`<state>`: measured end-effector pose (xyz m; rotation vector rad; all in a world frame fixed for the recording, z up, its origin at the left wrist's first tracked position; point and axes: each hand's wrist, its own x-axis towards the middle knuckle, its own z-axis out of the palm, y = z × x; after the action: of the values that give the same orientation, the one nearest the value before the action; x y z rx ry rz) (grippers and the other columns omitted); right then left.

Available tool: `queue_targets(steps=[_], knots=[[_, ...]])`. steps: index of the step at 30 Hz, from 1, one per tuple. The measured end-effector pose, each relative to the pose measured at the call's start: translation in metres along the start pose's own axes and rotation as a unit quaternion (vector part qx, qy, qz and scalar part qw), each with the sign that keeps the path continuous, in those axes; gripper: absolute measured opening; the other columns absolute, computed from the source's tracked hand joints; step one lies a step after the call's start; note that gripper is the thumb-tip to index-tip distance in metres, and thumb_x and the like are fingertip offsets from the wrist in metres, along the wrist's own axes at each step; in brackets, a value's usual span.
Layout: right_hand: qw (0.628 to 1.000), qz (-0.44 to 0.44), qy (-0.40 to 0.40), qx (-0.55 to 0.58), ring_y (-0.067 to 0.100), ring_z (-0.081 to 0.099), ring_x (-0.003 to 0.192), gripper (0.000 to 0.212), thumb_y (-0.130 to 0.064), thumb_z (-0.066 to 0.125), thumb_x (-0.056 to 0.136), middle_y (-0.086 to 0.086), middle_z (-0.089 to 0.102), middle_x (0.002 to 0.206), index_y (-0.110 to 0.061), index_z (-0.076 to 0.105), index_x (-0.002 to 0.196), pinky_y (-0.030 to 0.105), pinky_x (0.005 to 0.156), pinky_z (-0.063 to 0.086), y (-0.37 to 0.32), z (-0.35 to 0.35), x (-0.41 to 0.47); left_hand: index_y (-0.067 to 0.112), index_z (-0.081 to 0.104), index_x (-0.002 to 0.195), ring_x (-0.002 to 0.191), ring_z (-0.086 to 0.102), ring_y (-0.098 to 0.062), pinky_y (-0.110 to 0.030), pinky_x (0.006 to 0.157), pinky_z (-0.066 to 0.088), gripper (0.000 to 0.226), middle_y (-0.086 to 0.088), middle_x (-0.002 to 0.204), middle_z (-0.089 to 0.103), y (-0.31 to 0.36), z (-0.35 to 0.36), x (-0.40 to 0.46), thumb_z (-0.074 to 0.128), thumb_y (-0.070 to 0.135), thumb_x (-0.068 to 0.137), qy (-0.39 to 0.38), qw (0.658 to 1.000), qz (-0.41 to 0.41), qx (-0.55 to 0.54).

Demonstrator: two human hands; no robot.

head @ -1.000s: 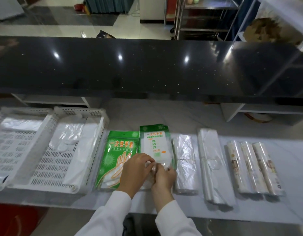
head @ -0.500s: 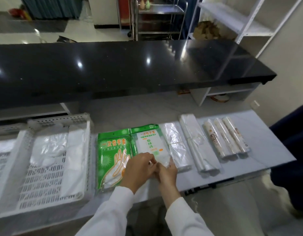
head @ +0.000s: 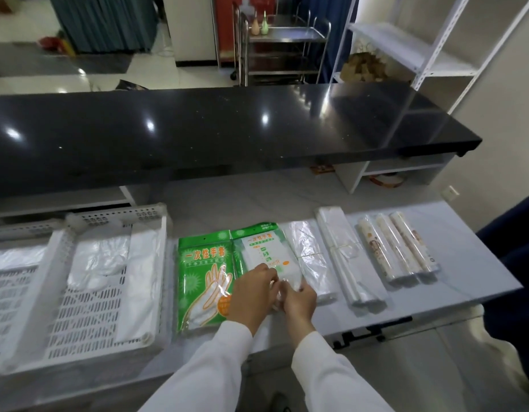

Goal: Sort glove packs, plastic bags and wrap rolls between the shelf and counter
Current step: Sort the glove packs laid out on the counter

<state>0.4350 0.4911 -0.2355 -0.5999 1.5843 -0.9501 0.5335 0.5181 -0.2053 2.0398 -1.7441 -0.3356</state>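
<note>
Your left hand [head: 251, 292] and right hand [head: 299, 301] both pinch the near end of the white glove pack [head: 266, 254]; it lies flat on the shelf [head: 465, 263], just beyond your fingers, beside the green pack [head: 202, 275].

Both arms are in plain white long sleeves, left sleeve [head: 211, 361] and right sleeve [head: 331, 370], cuffs ending right at the wrists, hands bare.

white glove pack [head: 264, 257]: near end hidden under both hands | fingertips concealed, grip perhaps a pinch | leftmost basket [head: 10, 289]: cut off by left edge
</note>
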Motion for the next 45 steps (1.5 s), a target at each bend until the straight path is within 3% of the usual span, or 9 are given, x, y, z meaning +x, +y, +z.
queue_targets(steps=[5,10,12,14,18,25,31,37,45], knots=[[0.999,0.036,0.001,0.029,0.019,0.072,0.071,0.018,0.005,0.073,0.087,0.011,0.077,0.094,-0.006,0.073,0.101,0.021,0.042,0.053,-0.007,0.000,0.004,0.019,0.072,0.096,0.085,0.066,-0.019,-0.026,0.068,0.044,0.013,0.003,0.096,0.068,0.008,0.002,0.001,0.064,0.029,0.096,0.028,0.999,-0.027,-0.013],[0.995,0.093,-0.020,0.031,0.032,0.074,0.081,0.018,0.007,0.074,0.086,0.012,0.076,0.092,-0.008,0.070,0.094,0.041,0.066,0.065,-0.012,0.004,0.012,0.020,0.058,0.100,0.067,0.055,-0.016,-0.021,0.052,0.029,0.012,0.002,0.089,0.068,0.008,-0.005,-0.011,0.066,0.020,0.092,0.024,0.999,-0.040,0.011],[0.995,0.088,-0.027,0.036,0.030,0.074,0.079,0.021,0.008,0.073,0.085,0.010,0.076,0.090,-0.008,0.070,0.098,0.032,0.057,0.061,-0.013,0.005,0.013,0.017,0.064,0.088,0.059,0.058,-0.018,-0.015,0.046,0.022,0.025,0.001,0.083,0.071,0.009,-0.010,-0.017,0.083,0.013,0.073,0.020,0.999,-0.007,0.028],[0.995,0.080,-0.029,0.044,0.032,0.075,0.082,0.024,0.008,0.074,0.085,0.013,0.077,0.095,-0.006,0.070,0.104,0.027,0.053,0.057,-0.014,0.006,0.015,0.018,0.070,0.074,0.065,0.071,-0.022,-0.022,0.041,0.040,0.032,-0.001,0.091,0.078,0.009,-0.011,-0.020,0.095,0.012,0.055,0.046,0.998,0.010,0.047],[0.996,0.071,-0.040,0.043,0.027,0.075,0.083,0.024,0.004,0.076,0.086,0.009,0.078,0.096,-0.008,0.071,0.106,0.032,0.063,0.063,-0.013,0.007,0.019,0.021,0.083,0.092,0.093,0.077,-0.028,-0.038,0.065,0.063,0.034,-0.006,0.113,0.079,0.007,-0.007,-0.024,0.096,0.012,0.062,0.033,0.999,-0.007,0.027],[0.998,0.029,-0.041,0.034,0.030,0.078,0.091,0.023,0.000,0.076,0.086,0.005,0.081,0.098,-0.016,0.077,0.103,0.050,0.083,0.066,-0.012,0.011,0.022,0.042,0.047,0.149,0.144,0.046,-0.025,-0.041,0.109,0.048,0.058,0.003,0.169,0.030,0.001,-0.001,-0.030,0.053,0.030,0.093,-0.035,0.998,-0.021,0.042],[0.999,0.019,-0.040,0.026,0.020,0.077,0.081,0.022,-0.001,0.079,0.083,-0.002,0.079,0.089,-0.021,0.073,0.089,0.041,0.074,0.067,-0.017,0.009,0.019,0.051,0.036,0.147,0.107,0.067,-0.019,-0.029,0.077,0.049,0.058,0.007,0.173,0.013,0.002,-0.002,-0.026,0.059,0.042,0.095,-0.057,0.995,-0.059,0.056],[0.999,0.002,-0.035,-0.034,0.026,0.078,0.080,0.014,-0.006,0.082,0.083,0.004,0.080,0.086,-0.012,0.078,0.095,0.031,0.061,0.062,-0.021,0.001,0.019,0.043,0.037,0.151,0.091,0.070,-0.019,-0.029,0.077,0.057,0.072,0.018,0.172,0.007,-0.001,0.001,-0.024,0.065,0.009,0.093,-0.090,0.995,-0.025,-0.035],[0.992,-0.042,-0.038,-0.109,0.023,0.076,0.081,0.006,-0.016,0.079,0.088,0.002,0.079,0.085,-0.018,0.076,0.084,0.046,0.077,0.066,-0.012,-0.008,0.024,0.042,0.039,0.148,0.088,0.071,-0.023,-0.027,0.071,0.054,0.077,0.022,0.170,0.014,0.001,0.004,-0.020,0.066,0.002,0.088,-0.102,0.994,0.009,-0.026]])
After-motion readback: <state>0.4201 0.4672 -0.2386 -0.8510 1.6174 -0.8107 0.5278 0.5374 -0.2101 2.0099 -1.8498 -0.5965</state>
